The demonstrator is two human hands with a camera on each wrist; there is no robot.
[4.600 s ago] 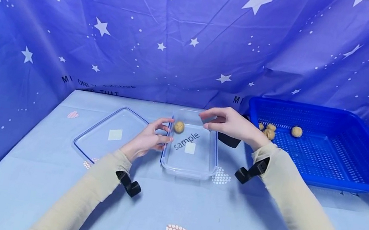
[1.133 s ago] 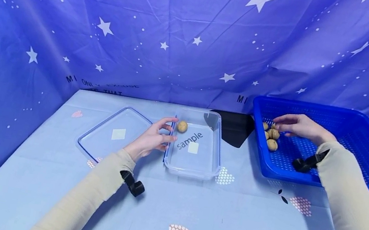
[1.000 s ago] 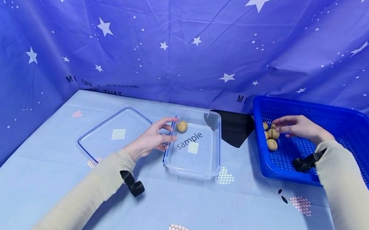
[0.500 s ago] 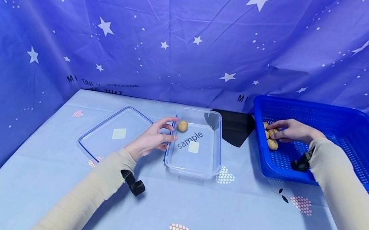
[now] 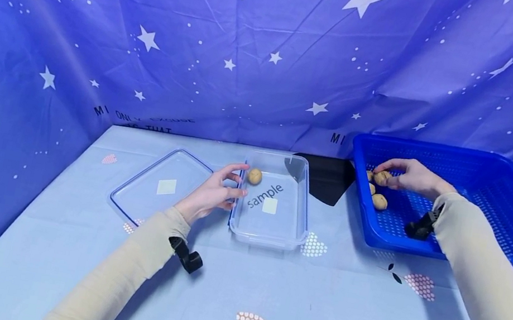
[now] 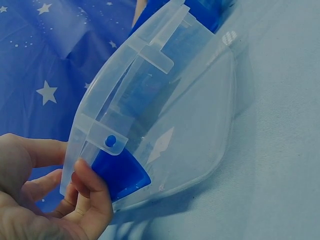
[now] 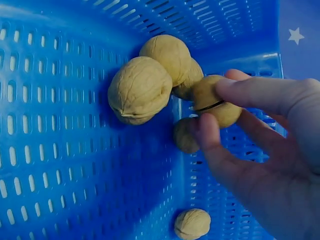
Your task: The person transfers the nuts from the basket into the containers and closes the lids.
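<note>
My right hand (image 5: 415,178) pinches a walnut (image 5: 382,177) inside the blue basket (image 5: 425,246). Seen from the right wrist, that walnut (image 7: 216,101) has a dark crack line and sits between thumb and fingertips, with several other walnuts (image 7: 140,89) around it. My left hand (image 5: 210,194) grips the left side wall of a clear plastic container (image 5: 266,238); the left wrist view shows the fingers (image 6: 92,192) on its rim beside a hinged flap (image 6: 102,135). One walnut (image 5: 255,176) lies in the container's back left part, near the word "sample".
A clear lid with a blue edge (image 5: 125,213) lies flat left of the container, partly behind my left hand. A black shape (image 5: 327,177) lies between container and basket. A blue star-patterned curtain (image 5: 256,41) stands behind the table (image 5: 191,307).
My right hand has moved from above the container to the basket, reached down among the walnuts and now pinches one, slightly raised. My left hand stays on the container.
</note>
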